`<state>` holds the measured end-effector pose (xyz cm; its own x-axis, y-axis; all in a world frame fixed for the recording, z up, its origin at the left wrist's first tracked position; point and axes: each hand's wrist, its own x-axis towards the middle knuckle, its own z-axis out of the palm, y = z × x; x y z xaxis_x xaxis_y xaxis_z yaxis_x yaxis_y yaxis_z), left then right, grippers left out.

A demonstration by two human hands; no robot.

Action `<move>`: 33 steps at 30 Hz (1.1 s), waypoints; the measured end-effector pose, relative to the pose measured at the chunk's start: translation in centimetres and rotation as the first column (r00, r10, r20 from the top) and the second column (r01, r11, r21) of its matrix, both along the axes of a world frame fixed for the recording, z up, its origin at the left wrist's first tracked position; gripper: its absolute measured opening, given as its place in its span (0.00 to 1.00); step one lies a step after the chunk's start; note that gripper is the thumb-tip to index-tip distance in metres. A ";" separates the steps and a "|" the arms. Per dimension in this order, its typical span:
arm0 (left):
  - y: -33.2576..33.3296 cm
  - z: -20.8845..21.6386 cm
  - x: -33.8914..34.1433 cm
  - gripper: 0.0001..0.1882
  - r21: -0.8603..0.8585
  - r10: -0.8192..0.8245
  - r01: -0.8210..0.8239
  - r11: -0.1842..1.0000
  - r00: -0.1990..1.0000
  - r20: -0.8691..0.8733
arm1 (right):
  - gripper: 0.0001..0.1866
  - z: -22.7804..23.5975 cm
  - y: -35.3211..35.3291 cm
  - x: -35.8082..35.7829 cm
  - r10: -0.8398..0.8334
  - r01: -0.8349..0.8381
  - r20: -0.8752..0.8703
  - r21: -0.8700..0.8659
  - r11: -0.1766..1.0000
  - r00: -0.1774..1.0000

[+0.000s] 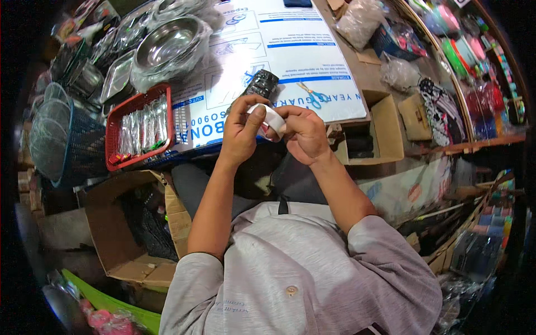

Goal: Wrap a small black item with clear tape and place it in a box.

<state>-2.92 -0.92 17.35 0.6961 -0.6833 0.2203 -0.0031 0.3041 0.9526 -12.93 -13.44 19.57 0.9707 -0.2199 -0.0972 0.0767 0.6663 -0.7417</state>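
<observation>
In front of me, over the near edge of the table, I hold a roll of white tape. My left hand is closed round its left side, the thumb resting on top. The fingers of my right hand pinch the roll at its right edge; whether they grip a loose end of tape is too small to tell. Just beyond the hands lies a bundle wrapped in shiny black plastic. To the right of it on the printed white board rests a pair of scissors with teal handles.
Left of the hands, a red basket holds several plastic-wrapped utensils. Behind it are steel bowls in plastic and a metal tray. A blue basket stands far left. Open cardboard boxes sit lower left and right.
</observation>
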 end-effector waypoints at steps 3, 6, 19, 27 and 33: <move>-0.2 0.7 -0.5 0.13 0.080 0.026 -0.029 0.996 0.999 0.030 | 0.15 -0.1 1.6 -0.2 -0.131 0.138 -0.138 0.041 0.990 0.982; -0.3 1.4 -1.0 0.13 0.128 0.043 -0.041 0.991 0.999 -0.011 | 0.18 0.4 1.8 -1.2 -0.176 0.180 -0.129 0.019 0.983 0.976; 0.7 3.7 -1.5 0.18 0.156 0.103 -0.060 0.986 0.954 -0.283 | 0.09 3.3 0.5 -1.8 -0.055 0.326 0.332 -0.857 0.398 0.942; 1.6 3.9 -1.5 0.18 0.172 0.155 -0.114 0.978 0.956 -0.248 | 0.06 2.4 1.2 -1.2 -0.038 0.323 0.338 -0.850 0.417 0.940; 1.7 3.8 -1.7 0.19 0.228 0.174 -0.104 0.968 0.934 -0.312 | 0.06 1.8 1.4 -1.2 -0.044 0.288 0.299 -0.853 0.435 0.953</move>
